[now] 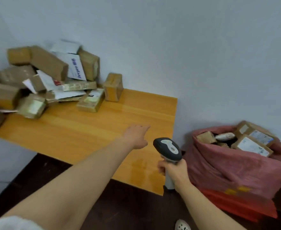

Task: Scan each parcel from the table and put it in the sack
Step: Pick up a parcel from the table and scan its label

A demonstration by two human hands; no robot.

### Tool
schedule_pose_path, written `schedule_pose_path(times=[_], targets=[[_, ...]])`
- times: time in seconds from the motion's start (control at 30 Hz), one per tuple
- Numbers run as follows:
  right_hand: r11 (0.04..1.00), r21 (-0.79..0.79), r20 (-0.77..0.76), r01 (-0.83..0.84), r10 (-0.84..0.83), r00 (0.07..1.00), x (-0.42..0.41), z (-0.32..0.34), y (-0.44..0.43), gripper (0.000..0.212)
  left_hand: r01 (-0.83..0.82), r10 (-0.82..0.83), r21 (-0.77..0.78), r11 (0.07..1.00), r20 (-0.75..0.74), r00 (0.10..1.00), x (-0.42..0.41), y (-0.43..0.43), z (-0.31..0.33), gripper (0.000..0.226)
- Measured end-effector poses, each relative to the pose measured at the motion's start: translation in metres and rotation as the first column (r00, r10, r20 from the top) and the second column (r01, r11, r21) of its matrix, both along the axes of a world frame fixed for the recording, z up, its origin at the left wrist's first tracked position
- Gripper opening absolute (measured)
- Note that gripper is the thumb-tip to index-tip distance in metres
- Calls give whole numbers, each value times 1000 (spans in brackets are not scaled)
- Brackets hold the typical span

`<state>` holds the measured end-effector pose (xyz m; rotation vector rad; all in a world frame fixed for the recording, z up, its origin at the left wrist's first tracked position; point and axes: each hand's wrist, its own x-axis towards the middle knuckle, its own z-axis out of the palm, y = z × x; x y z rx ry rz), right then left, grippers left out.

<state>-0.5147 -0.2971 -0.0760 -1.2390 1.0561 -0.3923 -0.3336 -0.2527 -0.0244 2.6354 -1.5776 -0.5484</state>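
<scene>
Our right grip is curled tight around the pale handle of the scanner. The scanner has a dark grey head with a light grey patch on top. Its handle stands nearly straight up. Its head is long from the near right to the far left, and the nose end points up and left, over the near corner of the bench.

Our left grip is stretched out over the yellow wooden bench, palm down. Its fingers are straight and it holds nothing. We cannot tell if it touches the wood.

The pile of parcels sits at the far left of the bench, against the wall. Most are brown boxes wrapped in shiny tape, and some are flat white bags. They lie in a jumble, tilted every which way. One small brown box stands alone just right of the pile. A flat box lies beside it, with its long side running from the near left to the far right.

The red sack sits on the floor to the right of the bench. Its mouth is open. More boxes with white labels fill it to the top.
</scene>
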Motion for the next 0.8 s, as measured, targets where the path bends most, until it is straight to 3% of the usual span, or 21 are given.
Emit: schedule_pose_path(times=[0.2, 0.47, 0.7, 0.8], targets=[[982, 81, 187, -168, 150, 971, 122, 39, 79, 9, -276, 275, -46, 960, -15, 961, 97, 129, 15, 76], [936, 111, 278, -335, 294, 914, 305, 41, 140, 8, -563, 562, -25, 826, -36, 826, 234, 242, 1, 81], [877, 221, 275, -427, 365, 890, 458, 33, 189, 11, -805, 799, 7, 593, -129, 587, 355, 337, -8, 78], [855, 182, 244, -485, 439, 865, 507, 33, 212, 12, -868, 852, -9, 497, -181, 490, 393, 377, -16, 76]])
